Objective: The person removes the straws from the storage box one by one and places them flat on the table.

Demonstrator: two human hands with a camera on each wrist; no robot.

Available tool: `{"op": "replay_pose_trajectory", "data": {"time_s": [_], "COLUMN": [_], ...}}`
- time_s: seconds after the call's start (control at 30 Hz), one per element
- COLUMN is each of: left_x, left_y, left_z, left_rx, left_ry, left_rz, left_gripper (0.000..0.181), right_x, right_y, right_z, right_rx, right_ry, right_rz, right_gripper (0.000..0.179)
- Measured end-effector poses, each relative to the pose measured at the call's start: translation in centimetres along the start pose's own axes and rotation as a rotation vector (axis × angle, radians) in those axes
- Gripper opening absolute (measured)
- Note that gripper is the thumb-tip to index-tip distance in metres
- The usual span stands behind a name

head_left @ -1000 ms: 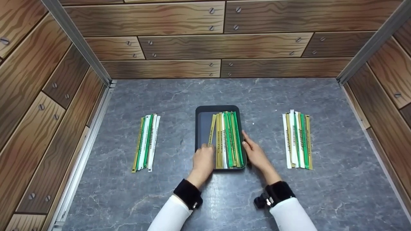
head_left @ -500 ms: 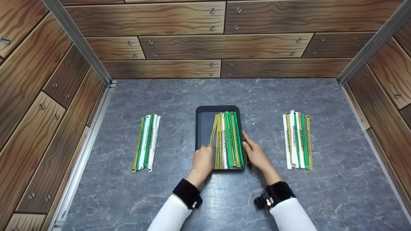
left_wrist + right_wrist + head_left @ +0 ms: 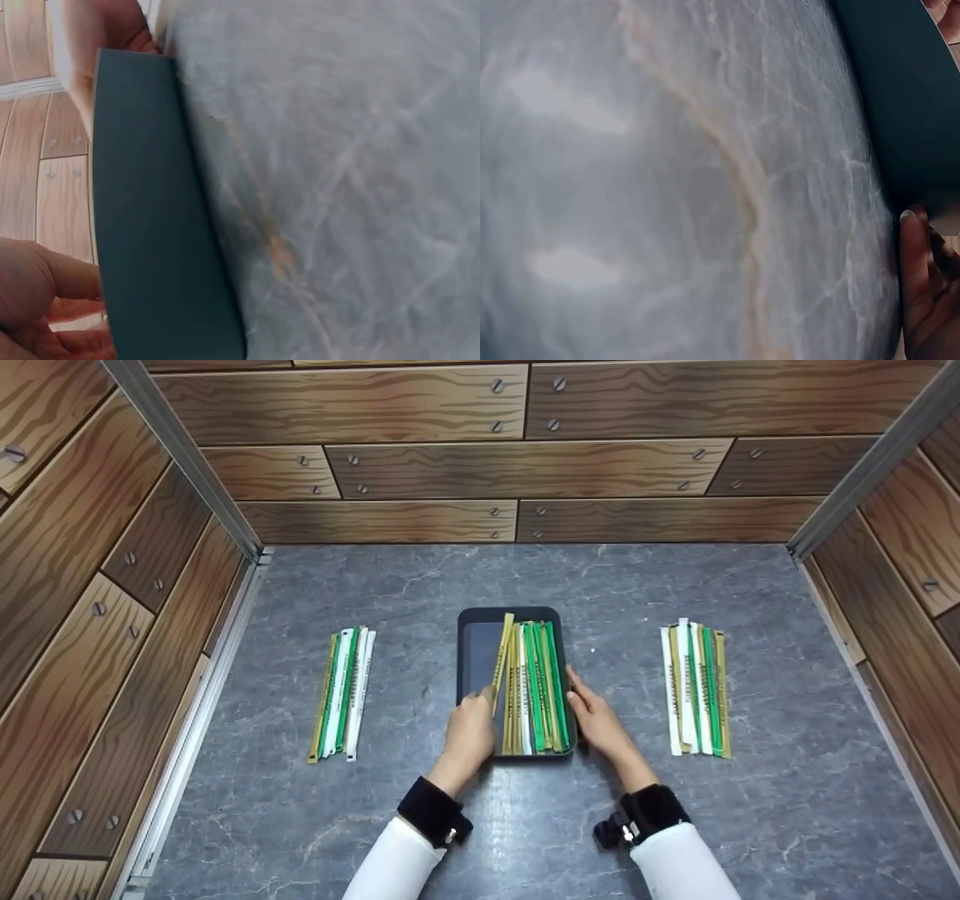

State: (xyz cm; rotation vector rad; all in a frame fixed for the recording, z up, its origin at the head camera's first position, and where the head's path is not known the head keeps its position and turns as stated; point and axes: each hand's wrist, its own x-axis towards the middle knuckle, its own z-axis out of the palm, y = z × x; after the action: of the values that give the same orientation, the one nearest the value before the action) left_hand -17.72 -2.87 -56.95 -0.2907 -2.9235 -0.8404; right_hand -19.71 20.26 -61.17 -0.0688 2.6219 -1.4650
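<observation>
A dark tray [image 3: 480,652] sits mid-table, its side wall [image 3: 150,202] filling part of the left wrist view. Several slim wrapped sticks, gold, white and green [image 3: 540,682], lie lengthwise along its right half. My left hand [image 3: 469,727], over the tray's near left part, pinches the lower end of a gold wrapped stick [image 3: 502,652]. That stick slants up beside the row, its far end near the tray's back rim. My right hand [image 3: 600,724] rests at the tray's right side with fingers extended along it; a thumb [image 3: 915,262] shows by the wall in the right wrist view.
One bundle of wrapped sticks [image 3: 343,694] lies on the grey marbled table [image 3: 420,577] to the left, another bundle [image 3: 694,686] to the right. Wood-patterned panels [image 3: 420,469] enclose the back and both sides, with metal posts [image 3: 195,457] at the corners.
My left hand has shifted slightly left with the gold stick; the stick's far end has moved right and farther up, toward the row. My right hand and the tray have stayed put.
</observation>
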Motion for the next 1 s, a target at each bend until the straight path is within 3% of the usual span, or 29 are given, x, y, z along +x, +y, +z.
{"op": "replay_pose_trajectory", "data": {"time_s": [0.23, 0.43, 0.67, 0.8, 1.0], "left_x": [0.2, 0.1, 0.2, 0.0, -0.7], "left_y": [-0.3, -1.7, -3.8, -5.3, -7.7], "left_z": [-1.1, -2.6, -4.2, -4.8, -5.3], "left_rx": [-0.132, -0.152, -0.191, -0.195, -0.188], "left_ry": [0.042, 0.139, 0.220, 0.234, 0.200], "left_rz": [-0.048, -0.066, -0.133, -0.181, -0.264], "left_gripper": [0.048, 0.048, 0.047, 0.046, 0.042], "right_x": [0.0, 0.1, 0.0, 0.0, 0.0], "right_y": [0.0, 0.0, 0.0, 0.0, -0.1], "right_z": [0.0, 0.1, 0.1, 0.0, 0.0], "right_rx": [-0.016, -0.012, -0.006, -0.007, -0.002], "right_ry": [0.010, 0.018, 0.020, 0.023, 0.022], "right_rz": [-0.006, -0.008, -0.006, -0.004, -0.007], "right_gripper": [0.051, 0.051, 0.050, 0.050, 0.050]}}
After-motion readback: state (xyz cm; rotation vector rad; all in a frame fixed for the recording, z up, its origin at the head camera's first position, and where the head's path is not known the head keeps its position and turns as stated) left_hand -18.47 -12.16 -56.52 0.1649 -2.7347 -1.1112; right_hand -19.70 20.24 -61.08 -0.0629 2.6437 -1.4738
